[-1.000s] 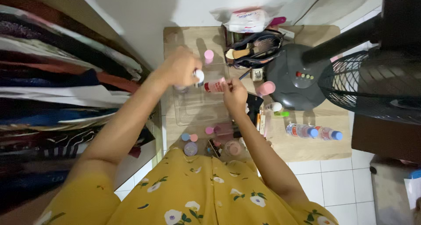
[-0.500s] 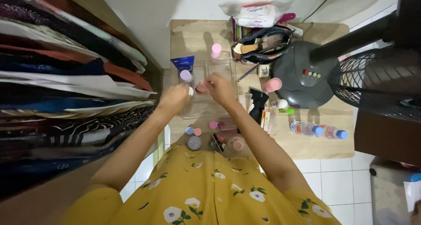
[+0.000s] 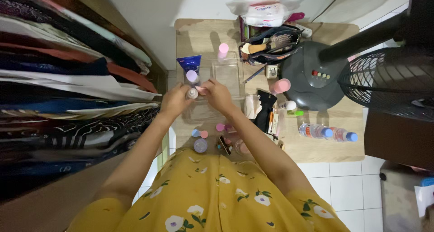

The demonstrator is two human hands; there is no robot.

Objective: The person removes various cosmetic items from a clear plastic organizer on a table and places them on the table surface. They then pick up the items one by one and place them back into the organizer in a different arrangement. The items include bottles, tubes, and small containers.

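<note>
Yellow floral dress (image 3: 212,191); grey fan base (image 3: 312,78); blue tube (image 3: 188,62).

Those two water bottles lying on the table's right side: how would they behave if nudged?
The two bottles lie on their sides on the table, so they would likely roll if pushed across their length. They look like thin clear plastic, probably a bit slippery and easy to dent. How full they are is unclear, so weight is uncertain.

A: Which surfaces are hard and glossy?
B: The clear tray (image 3: 228,73), smooth transparent plastic; the fan base (image 3: 312,80), grey moulded plastic with a slight sheen; the water bottles (image 3: 327,133), thin clear plastic.

A: And the matt ones?
B: The worktop (image 3: 325,148), pale wood-grain laminate; the dress (image 3: 212,196), soft printed cloth; the folded clothes (image 3: 68,92), woven fabric.
</note>
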